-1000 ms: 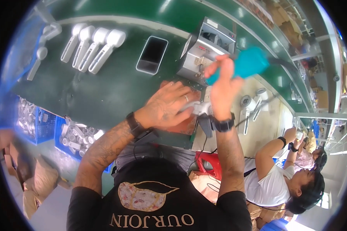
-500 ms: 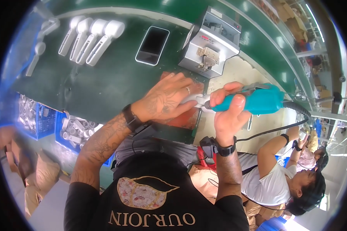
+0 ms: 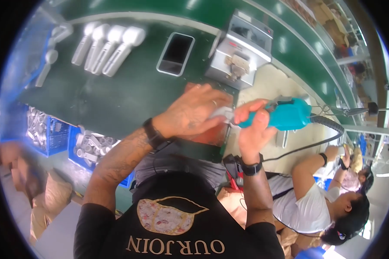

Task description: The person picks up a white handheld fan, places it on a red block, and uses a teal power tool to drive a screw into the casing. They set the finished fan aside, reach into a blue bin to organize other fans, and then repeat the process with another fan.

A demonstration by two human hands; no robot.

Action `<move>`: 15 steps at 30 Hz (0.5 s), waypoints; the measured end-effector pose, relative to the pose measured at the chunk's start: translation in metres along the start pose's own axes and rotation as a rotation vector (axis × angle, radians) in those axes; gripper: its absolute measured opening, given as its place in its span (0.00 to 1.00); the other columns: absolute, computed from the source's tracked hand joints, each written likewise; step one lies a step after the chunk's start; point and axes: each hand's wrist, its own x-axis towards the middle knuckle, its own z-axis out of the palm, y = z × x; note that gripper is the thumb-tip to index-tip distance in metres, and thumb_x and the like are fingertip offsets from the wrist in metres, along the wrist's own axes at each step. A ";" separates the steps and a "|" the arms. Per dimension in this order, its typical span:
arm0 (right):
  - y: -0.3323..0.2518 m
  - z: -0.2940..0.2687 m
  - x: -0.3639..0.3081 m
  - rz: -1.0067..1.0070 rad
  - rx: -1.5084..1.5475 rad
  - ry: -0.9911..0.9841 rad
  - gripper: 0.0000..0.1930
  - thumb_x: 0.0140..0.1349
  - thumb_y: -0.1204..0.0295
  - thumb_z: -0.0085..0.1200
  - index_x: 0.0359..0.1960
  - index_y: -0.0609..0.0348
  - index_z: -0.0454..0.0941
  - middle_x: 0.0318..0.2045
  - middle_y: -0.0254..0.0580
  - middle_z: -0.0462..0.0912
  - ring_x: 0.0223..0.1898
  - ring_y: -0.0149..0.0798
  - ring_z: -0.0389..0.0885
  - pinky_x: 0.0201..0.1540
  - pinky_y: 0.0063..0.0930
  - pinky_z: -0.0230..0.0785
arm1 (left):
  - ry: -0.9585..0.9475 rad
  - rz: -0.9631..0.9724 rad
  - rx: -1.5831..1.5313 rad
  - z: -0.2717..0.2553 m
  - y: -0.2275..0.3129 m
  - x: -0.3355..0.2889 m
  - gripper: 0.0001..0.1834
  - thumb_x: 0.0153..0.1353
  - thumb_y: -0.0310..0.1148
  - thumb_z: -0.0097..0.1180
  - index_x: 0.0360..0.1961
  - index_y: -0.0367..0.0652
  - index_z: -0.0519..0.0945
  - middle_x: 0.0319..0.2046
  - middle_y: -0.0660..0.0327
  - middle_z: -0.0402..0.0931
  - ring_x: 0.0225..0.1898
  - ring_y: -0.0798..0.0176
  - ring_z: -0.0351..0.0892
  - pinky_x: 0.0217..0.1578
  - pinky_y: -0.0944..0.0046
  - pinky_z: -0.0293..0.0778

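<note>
My left hand (image 3: 193, 113) is closed on a small white plastic piece (image 3: 223, 113), partly hidden by the fingers, over a red pad (image 3: 209, 136) at the table's right edge. In my right hand (image 3: 256, 134) lies a teal electric screwdriver (image 3: 291, 114), held level with its tip pointing left. The tip meets the white piece or is very near it; blur hides which. A black cord (image 3: 328, 123) curves from the screwdriver's back end. Ahead of my hands stands a grey box-shaped device (image 3: 232, 60) with a metal fitting on its front.
Several white long-handled pieces with round heads (image 3: 116, 52) lie in a row at the far left, with another (image 3: 46, 68) farther left. A phone (image 3: 176, 54) lies on the green table (image 3: 112, 95). Blue crates (image 3: 58, 134) of parts stand below. A co-worker (image 3: 309, 200) sits at right.
The whole view has shifted slightly. The screwdriver stays in my right hand and the white piece in my left, the piece now showing a little more.
</note>
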 end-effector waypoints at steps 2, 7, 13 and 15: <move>-0.005 -0.002 -0.005 0.080 -0.004 0.046 0.24 0.71 0.51 0.55 0.45 0.65 0.71 0.24 0.40 0.73 0.26 0.36 0.73 0.31 0.33 0.69 | 0.043 0.135 -0.014 0.005 -0.002 -0.004 0.22 0.59 0.36 0.65 0.55 0.46 0.80 0.58 0.57 0.76 0.57 0.51 0.74 0.54 0.51 0.69; -0.051 -0.007 -0.029 -0.002 0.100 0.133 0.32 0.65 0.33 0.48 0.40 0.53 0.70 0.17 0.31 0.66 0.18 0.30 0.63 0.24 0.27 0.57 | 0.041 0.226 0.014 -0.005 0.015 -0.036 0.22 0.57 0.35 0.69 0.53 0.47 0.80 0.48 0.60 0.83 0.47 0.53 0.82 0.48 0.53 0.76; -0.067 -0.022 -0.059 -0.047 0.021 0.219 0.34 0.66 0.31 0.45 0.40 0.55 0.68 0.17 0.31 0.65 0.16 0.30 0.60 0.21 0.24 0.54 | 0.442 -0.225 0.220 -0.066 -0.044 -0.061 0.20 0.63 0.28 0.60 0.57 0.43 0.77 0.48 0.50 0.79 0.50 0.42 0.79 0.52 0.50 0.76; -0.065 -0.031 -0.067 -0.013 -0.046 0.216 0.35 0.65 0.31 0.47 0.40 0.57 0.67 0.17 0.32 0.65 0.16 0.30 0.62 0.19 0.25 0.55 | 0.447 -0.337 0.376 -0.079 -0.078 -0.063 0.20 0.63 0.26 0.57 0.57 0.41 0.76 0.48 0.47 0.78 0.51 0.40 0.77 0.52 0.48 0.75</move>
